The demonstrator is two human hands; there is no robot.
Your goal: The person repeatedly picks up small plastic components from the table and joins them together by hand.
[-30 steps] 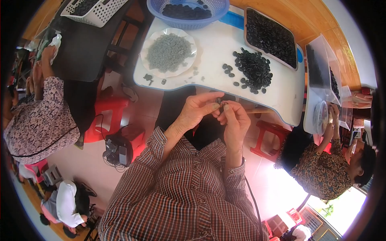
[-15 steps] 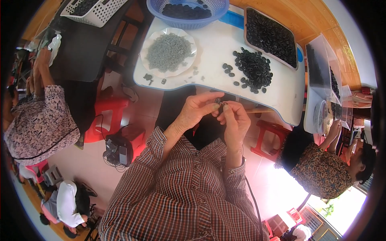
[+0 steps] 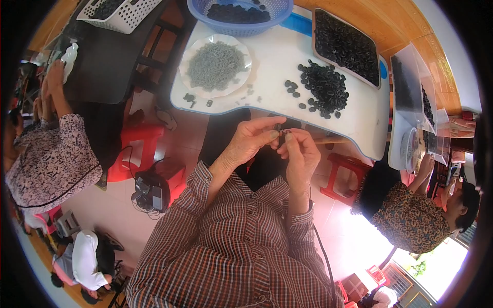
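Observation:
My left hand [image 3: 252,139] and my right hand [image 3: 299,149] meet just off the near edge of the white table [image 3: 272,82]. Between their fingertips is a small dark piece [image 3: 281,134], partly covered by the fingers; its exact kind is too small to tell. Both hands are closed in a pinch on it. Beyond them lies a loose pile of small black oval pieces [image 3: 324,88], some with holes. To its left, a white fluted plate [image 3: 185,77] holds a heap of small grey translucent pieces [image 3: 215,65].
A blue basket [image 3: 239,30] and a tray [image 3: 372,82], both with black pieces, stand at the table's far side. Clear bins [image 3: 411,87] are at the right. Red stools [image 3: 345,174] flank me. Other people sit at the left and right.
My hands stay in nearly the same place, with a slight shift of the fingers around the small dark piece. Little else differs.

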